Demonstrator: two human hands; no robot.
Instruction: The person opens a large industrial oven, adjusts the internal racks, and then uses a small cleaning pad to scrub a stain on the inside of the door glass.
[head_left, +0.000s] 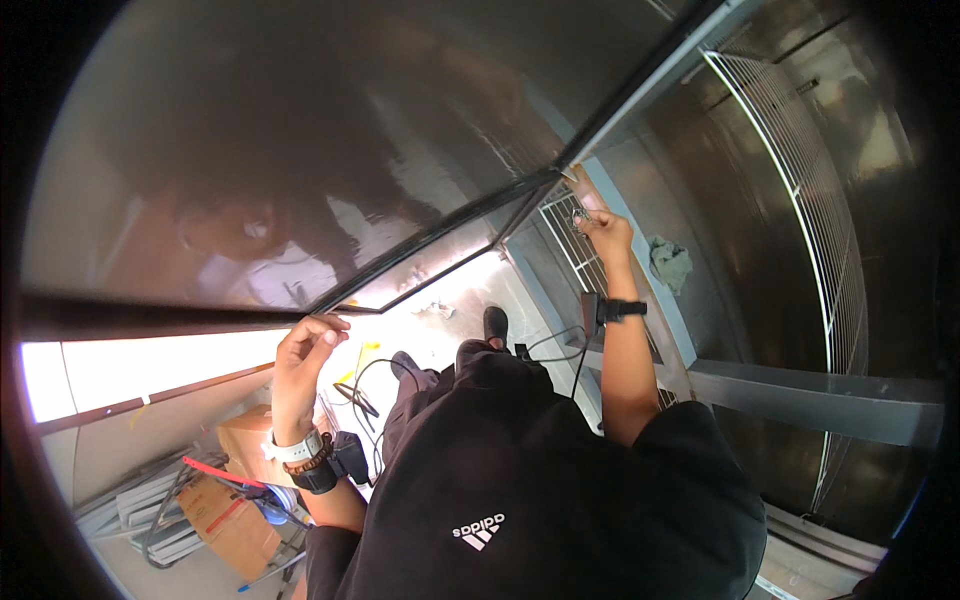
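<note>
My right hand (609, 229) is at the opening of a stainless steel cabinet, pinching a small crumpled metallic scrubber (579, 217) near the corner of the frame. Behind it stands a white wire shelf (574, 244). On the left, my left hand (311, 345) is raised with curled fingers at the lower edge of the cabinet door (300, 150), which has a black gasket (442, 229). Whether its fingertips touch the door is unclear. A grey-green cloth (670, 264) lies inside the cabinet, right of my right forearm.
A larger wire shelf (806, 195) spans the cabinet's right side, above a grey crossbar (817, 394). At lower left are cardboard boxes (229, 525), a red-framed hacksaw (221, 472) and stacked pale strips (161, 517). Black cables (360, 397) hang near my legs.
</note>
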